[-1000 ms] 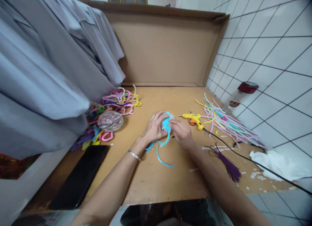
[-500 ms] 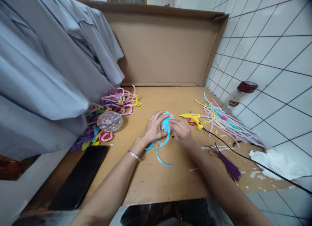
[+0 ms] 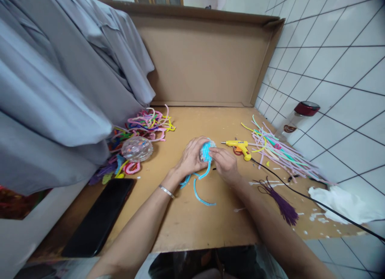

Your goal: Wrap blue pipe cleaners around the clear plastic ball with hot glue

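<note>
Clear ball (image 3: pixel 207 150) at bench (image 3: pixel 186 223) centre, held up between both hands, partly wrapped in fuzzy blue pipe cleaner (image 3: pixel 202 178); several loose tails trail down onto the cardboard, so wrapping looks roughly half done. Left hand (image 3: pixel 191 156) cups the ball, fingers curled around it; right hand (image 3: pixel 224 162) pinches the blue strand against it. Yellow glue gun (image 3: pixel 239 146) just right, second wrapped ball (image 3: pixel 136 149) left.

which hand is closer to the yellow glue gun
Right. The right hand lies just left of the yellow glue gun, apart from it; the left hand is farther left, beyond the blue-wrapped ball.
</note>
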A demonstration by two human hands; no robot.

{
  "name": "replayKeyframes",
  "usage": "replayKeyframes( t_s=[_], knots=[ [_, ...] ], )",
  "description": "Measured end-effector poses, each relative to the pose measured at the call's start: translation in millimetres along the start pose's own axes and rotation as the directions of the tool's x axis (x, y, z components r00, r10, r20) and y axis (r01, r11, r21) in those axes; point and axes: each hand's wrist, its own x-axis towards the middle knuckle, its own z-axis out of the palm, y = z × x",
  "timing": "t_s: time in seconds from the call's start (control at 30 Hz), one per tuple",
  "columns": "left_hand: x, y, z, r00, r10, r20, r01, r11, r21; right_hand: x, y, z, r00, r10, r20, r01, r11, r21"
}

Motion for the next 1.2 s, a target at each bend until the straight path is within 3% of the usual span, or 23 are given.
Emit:
replayKeyframes(
  t_s=[0.17, 1.2],
  knots=[
    [-0.9, -1.4, -0.4, 1.000, 0.011, 0.019, -0.011, 1.000, 0.014, 1.1, -1.0, -0.3, 0.999, -0.038, -0.033, 0.037, 0.999, -0.021],
    [0.2, 4.4, -2.3, 0.998, -0.005, 0.056, 0.003, 0.999, 0.040, -0.5, 1.6, 0.7, 1.000, 0.014, -0.018, -0.014, 1.000, 0.000]
  ],
)
